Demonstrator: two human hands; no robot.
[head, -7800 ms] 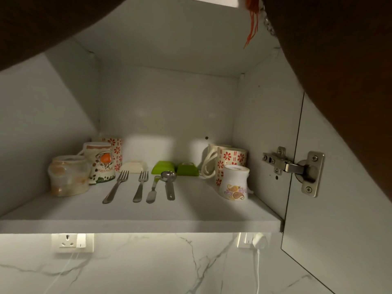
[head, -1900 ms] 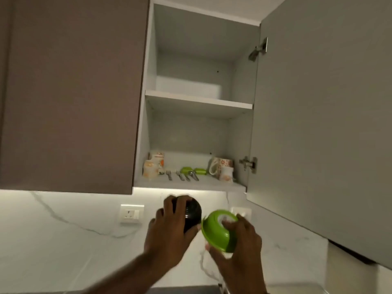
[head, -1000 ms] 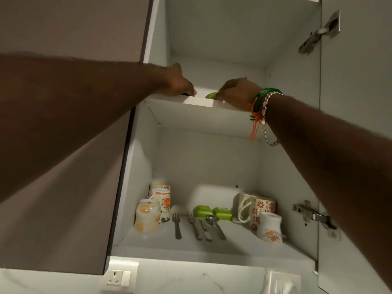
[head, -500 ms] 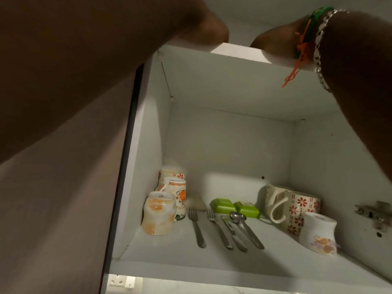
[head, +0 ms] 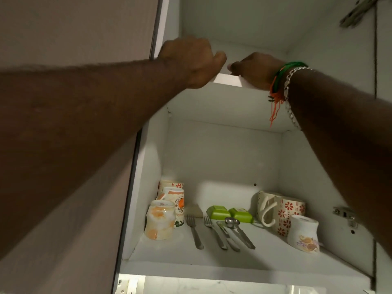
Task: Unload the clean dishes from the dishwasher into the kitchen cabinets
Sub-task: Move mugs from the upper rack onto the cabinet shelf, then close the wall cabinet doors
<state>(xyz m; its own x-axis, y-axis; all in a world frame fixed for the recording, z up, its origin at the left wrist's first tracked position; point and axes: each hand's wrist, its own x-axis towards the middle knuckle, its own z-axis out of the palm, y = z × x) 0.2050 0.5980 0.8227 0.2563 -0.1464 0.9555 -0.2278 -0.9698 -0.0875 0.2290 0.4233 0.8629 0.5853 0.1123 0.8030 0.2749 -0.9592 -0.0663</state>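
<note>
Both my arms reach up to the upper shelf (head: 227, 80) of the open cabinet. My left hand (head: 191, 60) is at the shelf's front edge on the left, seen from below with its fingers out of sight. My right hand (head: 252, 70), with bracelets on the wrist, is just beside it over the same edge, and its fingers are hidden too. No bowl shows in either hand from this angle. The lower shelf (head: 212, 264) holds upturned mugs (head: 160, 221), forks (head: 194, 232), a spoon (head: 239, 231) and two green containers (head: 218, 212).
More mugs (head: 284, 213) and a small white cup (head: 303, 233) stand at the lower shelf's right. A closed cabinet door (head: 74, 28) lies to the left, and the open door with its hinge (head: 345, 215) is at the right. A wall socket (head: 125, 286) shows below.
The hands carried a dark bowl and a green bowl up to the upper shelf. The bowls are now out of sight above the shelf edge, and the view has pulled back slightly.
</note>
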